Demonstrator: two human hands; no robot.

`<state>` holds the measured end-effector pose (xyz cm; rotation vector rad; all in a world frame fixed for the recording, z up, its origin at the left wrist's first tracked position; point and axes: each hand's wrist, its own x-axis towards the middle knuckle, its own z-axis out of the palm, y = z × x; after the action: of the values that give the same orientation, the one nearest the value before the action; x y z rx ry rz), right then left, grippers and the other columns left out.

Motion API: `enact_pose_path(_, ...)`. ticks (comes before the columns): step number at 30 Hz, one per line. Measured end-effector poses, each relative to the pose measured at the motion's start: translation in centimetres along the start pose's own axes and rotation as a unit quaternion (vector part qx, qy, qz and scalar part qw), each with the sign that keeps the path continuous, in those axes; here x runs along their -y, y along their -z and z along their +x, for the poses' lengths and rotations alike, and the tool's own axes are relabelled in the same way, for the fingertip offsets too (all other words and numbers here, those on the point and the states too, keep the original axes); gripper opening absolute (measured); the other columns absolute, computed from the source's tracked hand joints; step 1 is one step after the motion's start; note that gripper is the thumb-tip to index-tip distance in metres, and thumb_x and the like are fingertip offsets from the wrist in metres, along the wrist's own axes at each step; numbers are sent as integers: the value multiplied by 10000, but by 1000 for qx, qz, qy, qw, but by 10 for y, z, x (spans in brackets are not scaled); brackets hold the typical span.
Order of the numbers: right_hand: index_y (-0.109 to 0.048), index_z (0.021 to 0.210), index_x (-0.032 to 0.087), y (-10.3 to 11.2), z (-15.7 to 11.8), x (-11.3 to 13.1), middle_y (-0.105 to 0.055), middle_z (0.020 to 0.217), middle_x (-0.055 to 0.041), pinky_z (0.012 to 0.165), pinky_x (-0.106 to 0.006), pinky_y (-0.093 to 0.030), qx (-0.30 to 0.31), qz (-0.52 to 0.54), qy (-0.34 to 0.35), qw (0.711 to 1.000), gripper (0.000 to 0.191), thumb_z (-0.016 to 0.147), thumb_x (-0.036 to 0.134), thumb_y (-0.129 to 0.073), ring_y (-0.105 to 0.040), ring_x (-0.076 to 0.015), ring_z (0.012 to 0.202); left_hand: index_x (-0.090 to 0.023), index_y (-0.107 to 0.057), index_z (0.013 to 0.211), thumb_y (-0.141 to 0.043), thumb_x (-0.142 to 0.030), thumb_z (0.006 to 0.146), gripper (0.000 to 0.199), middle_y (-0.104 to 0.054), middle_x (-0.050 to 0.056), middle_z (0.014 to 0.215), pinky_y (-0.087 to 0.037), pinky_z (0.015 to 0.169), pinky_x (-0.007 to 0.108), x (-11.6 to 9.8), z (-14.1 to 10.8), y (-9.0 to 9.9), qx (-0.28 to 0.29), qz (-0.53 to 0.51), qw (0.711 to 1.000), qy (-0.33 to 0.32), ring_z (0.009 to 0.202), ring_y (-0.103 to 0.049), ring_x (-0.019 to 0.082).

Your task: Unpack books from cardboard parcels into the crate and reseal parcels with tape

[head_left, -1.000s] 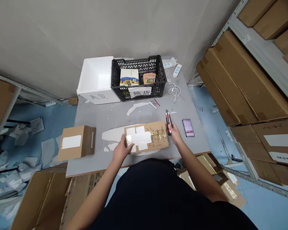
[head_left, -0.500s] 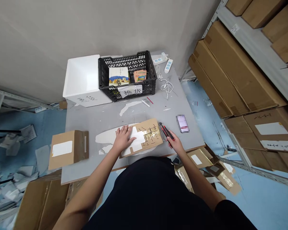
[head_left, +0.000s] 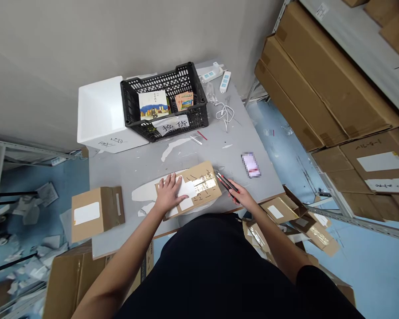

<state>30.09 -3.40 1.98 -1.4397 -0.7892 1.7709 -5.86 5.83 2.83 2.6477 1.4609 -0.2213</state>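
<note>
My left hand [head_left: 168, 193] lies flat on a flattened brown cardboard piece [head_left: 202, 186], its fingers over a white label and holding nothing. Strips of clear tape and handwritten marks cover the cardboard. My right hand [head_left: 242, 196] grips a red and black utility knife [head_left: 226, 182] at the cardboard's right edge. The knife's tip points up and left, close to that edge. The blade is hard to make out. A phone with a blurred screen [head_left: 251, 165] lies to the right of my right hand.
A black plastic crate [head_left: 162, 119] holding books stands by a white foam box [head_left: 103, 117] at the grey table's [head_left: 133, 173] back. A taped cardboard box [head_left: 96, 214] sits left. Power strips and a white cable lie back right. Cardboard boxes fill shelves on the right.
My left hand has moved from the cardboard's near corner onto its label. The knife has tilted from upright to pointing left, nearer the cardboard. The whole view has drifted.
</note>
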Motion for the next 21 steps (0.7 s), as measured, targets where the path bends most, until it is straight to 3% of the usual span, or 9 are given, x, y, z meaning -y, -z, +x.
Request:
enact_pose_path(10, -314, 1524, 257, 13, -16, -2, -591, 725, 28, 339, -178, -277, 24, 23, -37, 999, 792, 828, 467, -629, -442, -69, 425, -180, -351, 1499, -426, -657, 886, 780, -267, 195, 1578, -185, 1128, 589, -3, 8, 3, -9, -23, 999, 27, 1441, -256, 395)
enact_pose_path(15, -364, 1500, 271, 7, -4, 4, -590, 728, 28, 349, -174, -270, -19, 50, -13, 998, 753, 827, 484, -628, -434, -63, 425, -174, -337, 1506, -428, -645, 889, 781, -269, 190, 1578, -175, 1131, 599, -2, 6, 4, -6, -28, 999, 14, 1441, -256, 392)
enact_pose_path(21, -382, 1495, 280, 7, 7, 13, -609, 710, 23, 361, -188, -270, 11, 22, -22, 999, 735, 831, 458, -642, -434, -72, 421, -196, -330, 1509, -407, -626, 906, 745, -282, 171, 1578, -175, 1139, 585, 2, 7, 5, 3, -33, 999, 13, 1436, -271, 372)
